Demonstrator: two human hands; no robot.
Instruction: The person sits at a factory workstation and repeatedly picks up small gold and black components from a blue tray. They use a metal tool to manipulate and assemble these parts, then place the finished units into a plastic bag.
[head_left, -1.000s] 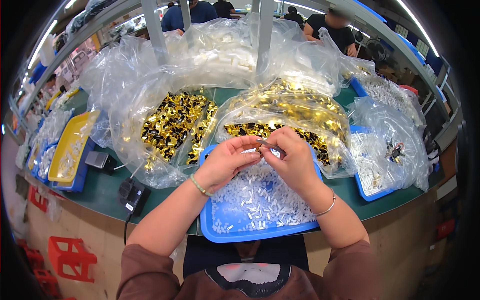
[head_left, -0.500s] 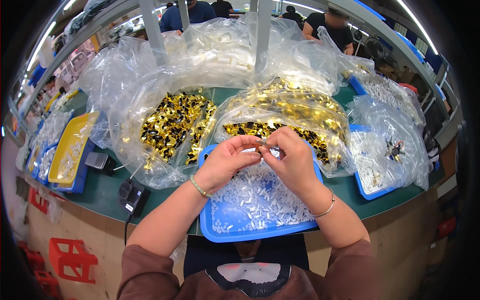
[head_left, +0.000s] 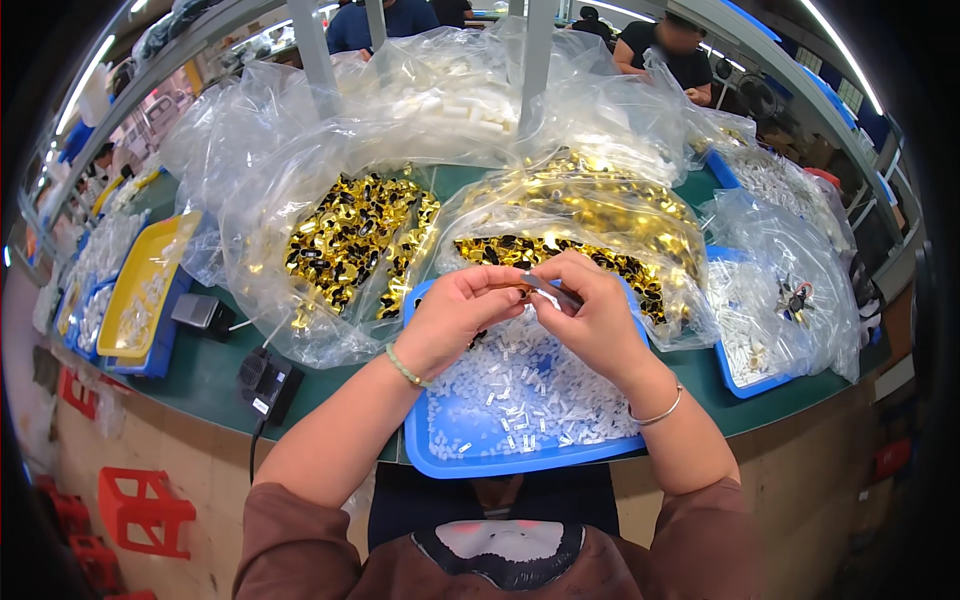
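Above a blue tray point(head_left: 500, 468) my two hands meet at the fingertips. My left hand point(head_left: 450, 315) is closed, pinching a small dark part point(head_left: 523, 290) whose details are mostly hidden by the fingers. Between thumb and fingers my right hand point(head_left: 598, 318) grips a slim dark grey metal tool, which looks like tweezers point(head_left: 556, 293), its tip at the small part. Many small white plastic pieces point(head_left: 530, 395) are spread in the tray below. A few dark and gold bits point(head_left: 478, 339) show just under my left hand.
Behind the tray lie clear bags of shiny gold-and-black parts point(head_left: 345, 240) and a bag of white pieces point(head_left: 470, 115). At left are a yellow tray point(head_left: 118, 345) and a black device point(head_left: 268, 385); at right, a blue tray point(head_left: 757, 388). Red stools point(head_left: 145, 510) stand on the floor.
The tweezers-like tool has turned, so more of its length shows at my right fingers. My hands stay together over the tray, and the whole view has shifted slightly.
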